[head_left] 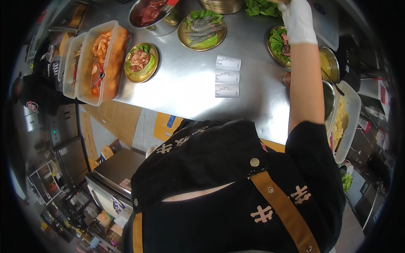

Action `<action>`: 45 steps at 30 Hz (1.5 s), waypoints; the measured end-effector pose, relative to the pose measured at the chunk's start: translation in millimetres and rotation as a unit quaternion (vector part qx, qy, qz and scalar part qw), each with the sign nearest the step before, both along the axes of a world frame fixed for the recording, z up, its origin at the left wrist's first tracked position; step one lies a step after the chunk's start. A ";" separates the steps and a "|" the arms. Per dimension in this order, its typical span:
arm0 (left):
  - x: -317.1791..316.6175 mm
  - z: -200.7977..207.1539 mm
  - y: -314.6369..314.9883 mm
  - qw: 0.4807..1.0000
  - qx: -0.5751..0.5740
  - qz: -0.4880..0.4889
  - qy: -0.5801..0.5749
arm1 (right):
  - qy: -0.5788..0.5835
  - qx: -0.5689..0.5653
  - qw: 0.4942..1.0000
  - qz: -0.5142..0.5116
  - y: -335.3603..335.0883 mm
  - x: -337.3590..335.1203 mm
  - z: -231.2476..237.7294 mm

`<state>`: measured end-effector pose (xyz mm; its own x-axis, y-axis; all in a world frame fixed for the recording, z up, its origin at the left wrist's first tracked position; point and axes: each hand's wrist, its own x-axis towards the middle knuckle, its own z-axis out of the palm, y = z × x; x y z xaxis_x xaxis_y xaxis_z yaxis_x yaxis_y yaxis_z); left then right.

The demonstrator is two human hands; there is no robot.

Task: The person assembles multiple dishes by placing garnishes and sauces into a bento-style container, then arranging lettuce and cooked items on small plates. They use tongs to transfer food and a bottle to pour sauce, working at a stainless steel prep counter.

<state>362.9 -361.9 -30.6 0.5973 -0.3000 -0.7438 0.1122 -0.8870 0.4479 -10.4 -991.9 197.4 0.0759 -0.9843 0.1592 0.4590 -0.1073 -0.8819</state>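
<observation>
My right hand (pixel 298 22), in a white glove, reaches up to the far right of the steel table. Its fingertips run to the picture's upper edge beside a small tan thing cut off there, so their grip does not show. Just left of the wrist is a gold plate of meat on lettuce (pixel 279 47), partly covered by my arm. Leaf lettuce (pixel 262 7) lies near the hand. My left hand does not show. A gold plate of shrimp on lettuce (pixel 206 30) and a smaller one of sliced meat (pixel 140 62) stand further left.
Three printed paper slips (pixel 228 77) lie mid-table. At left are plastic tubs of red-sauced food (pixel 101 63) with tongs. A steel pot of raw meat (pixel 154 14) and stacked gold plates (pixel 221 5) stand at the back. Bowls (pixel 329 63) and a tub (pixel 349 122) line the right.
</observation>
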 end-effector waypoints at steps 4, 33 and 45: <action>-16.8 68.1 -93.0 0.974 -0.203 0.065 0.078 | -0.015 0.062 0.998 -0.004 100.7 23.4 -4.0; 88.8 186.4 -132.9 0.831 -0.531 -0.056 0.158 | -0.111 -0.192 0.709 0.669 380.9 327.0 162.5; 115.8 154.7 -101.1 0.817 -0.510 0.075 0.258 | -0.004 -0.191 0.759 0.622 409.9 381.4 118.3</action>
